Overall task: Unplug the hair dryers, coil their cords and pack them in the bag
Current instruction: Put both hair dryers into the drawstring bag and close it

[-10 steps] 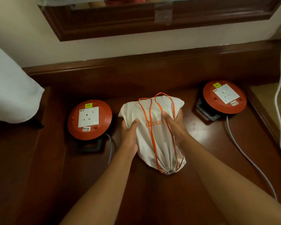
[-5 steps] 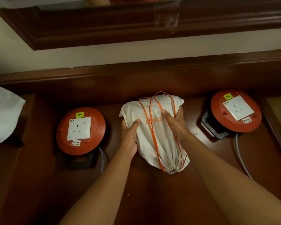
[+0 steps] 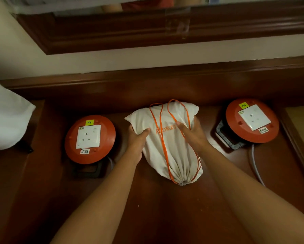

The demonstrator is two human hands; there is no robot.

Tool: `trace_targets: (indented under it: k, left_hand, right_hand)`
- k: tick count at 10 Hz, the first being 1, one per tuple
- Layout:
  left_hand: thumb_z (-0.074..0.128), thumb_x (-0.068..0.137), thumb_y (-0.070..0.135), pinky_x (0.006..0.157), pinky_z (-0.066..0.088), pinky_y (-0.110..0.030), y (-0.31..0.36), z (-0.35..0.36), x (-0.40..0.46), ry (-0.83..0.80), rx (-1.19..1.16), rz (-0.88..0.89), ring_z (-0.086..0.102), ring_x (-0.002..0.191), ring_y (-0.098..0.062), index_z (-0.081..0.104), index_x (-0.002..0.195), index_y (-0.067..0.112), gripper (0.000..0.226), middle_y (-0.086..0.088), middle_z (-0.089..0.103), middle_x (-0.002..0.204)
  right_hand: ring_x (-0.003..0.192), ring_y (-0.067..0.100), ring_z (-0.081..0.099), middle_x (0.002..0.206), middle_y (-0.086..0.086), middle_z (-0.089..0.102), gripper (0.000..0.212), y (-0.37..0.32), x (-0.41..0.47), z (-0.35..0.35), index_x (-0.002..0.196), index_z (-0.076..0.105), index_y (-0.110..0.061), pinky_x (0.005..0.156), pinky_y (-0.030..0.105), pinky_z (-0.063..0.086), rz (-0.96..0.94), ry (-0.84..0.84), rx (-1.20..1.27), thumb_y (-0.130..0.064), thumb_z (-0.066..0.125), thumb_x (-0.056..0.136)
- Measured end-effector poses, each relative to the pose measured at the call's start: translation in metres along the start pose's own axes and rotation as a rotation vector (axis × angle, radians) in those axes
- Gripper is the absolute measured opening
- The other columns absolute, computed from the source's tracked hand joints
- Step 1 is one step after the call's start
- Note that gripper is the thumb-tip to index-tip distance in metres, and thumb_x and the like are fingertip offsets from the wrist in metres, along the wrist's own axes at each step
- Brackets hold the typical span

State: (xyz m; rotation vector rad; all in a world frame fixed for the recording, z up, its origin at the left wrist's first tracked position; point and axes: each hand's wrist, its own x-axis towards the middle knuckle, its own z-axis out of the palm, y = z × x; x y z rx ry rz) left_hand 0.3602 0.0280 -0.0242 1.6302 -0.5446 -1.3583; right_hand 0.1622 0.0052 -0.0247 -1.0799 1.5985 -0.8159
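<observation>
A white drawstring bag [image 3: 168,152] with orange cords lies on the dark wooden surface, its cinched mouth pointing toward me. It bulges, and its contents are hidden. My left hand [image 3: 136,140] grips the bag's left side with the thumb on top. My right hand [image 3: 193,134] grips its right side, fingers curled round the cloth. No hair dryer or hair dryer cord shows.
Two red cable reels with white sockets flank the bag, one at the left [image 3: 90,139] and one at the right [image 3: 252,120], each trailing a grey cable. A white cloth [image 3: 6,120] hangs at far left. A raised wooden ledge [image 3: 147,85] runs behind.
Both hands keep their hold on the bag, which stays in place. The view has shifted slightly, bringing the right reel and left cloth to new spots in frame.
</observation>
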Motion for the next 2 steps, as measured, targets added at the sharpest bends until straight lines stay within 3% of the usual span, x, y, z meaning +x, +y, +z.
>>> trace_targets:
  k: [1, 2]
  left_hand:
    - [0.070, 0.086, 0.022, 0.107, 0.040, -0.043, 0.010, -0.004, -0.009, 0.037, 0.231, 0.036, 0.045, 0.130, -0.024, 0.027, 0.149, 0.019, 0.076, -0.006, 0.042, 0.146]
    - [0.064, 0.090, 0.024, 0.108, 0.037, -0.039, 0.031, -0.006, -0.030, 0.030, 0.372, 0.114, 0.037, 0.137, -0.027, 0.027, 0.150, 0.017, 0.071, -0.010, 0.033, 0.153]
  right_hand:
    - [0.116, 0.018, 0.055, 0.126, -0.003, 0.056, 0.072, -0.001, -0.013, -0.009, 0.134, 0.044, -0.020, 0.097, 0.040, 0.047, 0.007, 0.049, -0.129, -0.061, 0.063, 0.078]
    - [0.116, 0.026, 0.054, 0.125, 0.007, 0.056, 0.057, -0.016, -0.034, -0.017, 0.133, 0.045, -0.014, 0.097, 0.046, 0.047, -0.037, 0.106, -0.241, -0.044, 0.060, 0.087]
